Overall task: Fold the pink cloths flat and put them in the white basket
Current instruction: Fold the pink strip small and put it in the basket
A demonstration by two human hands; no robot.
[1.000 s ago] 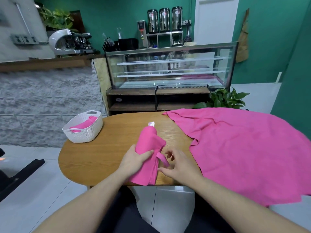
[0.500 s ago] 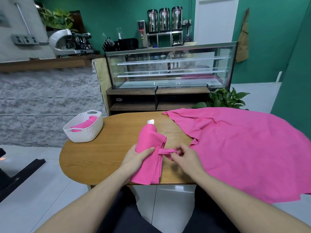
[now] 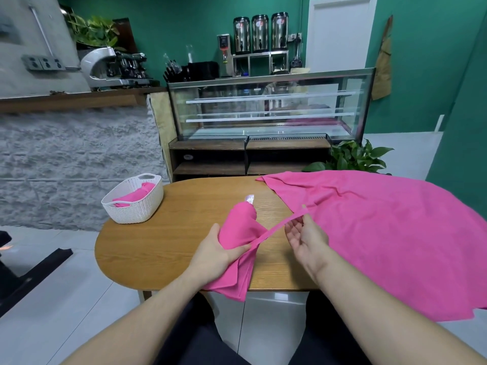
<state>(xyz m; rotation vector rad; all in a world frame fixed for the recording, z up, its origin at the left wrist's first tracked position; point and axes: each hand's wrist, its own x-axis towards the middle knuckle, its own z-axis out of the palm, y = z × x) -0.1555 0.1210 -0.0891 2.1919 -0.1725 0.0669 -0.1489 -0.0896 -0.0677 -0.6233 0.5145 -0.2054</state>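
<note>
Oval table [image 3: 147, 248] of grained wood, smooth with a low sheen. White plastic basket [image 3: 137, 206], woven-textured, matt. Folded pink cloth [image 3: 239, 227] and spread pink cloth [image 3: 382, 233], soft, matt, finely napped. Small white paper-like label [image 3: 249, 199].

On the wooden table [image 3: 163, 243], the left hand [image 3: 214, 250] grips a folded pink cloth [image 3: 238, 233] whose near end hangs over the table's edge. A thin pink strap [image 3: 279, 227] runs from the cloth toward two o'clock, pinched by the right hand [image 3: 305, 235]. A white label [image 3: 249, 199] shows at the cloth's far end. At ten o'clock stands a white basket [image 3: 134, 204] holding pink cloth. A large pink sheet [image 3: 382, 233] covers the table's right side.
</note>
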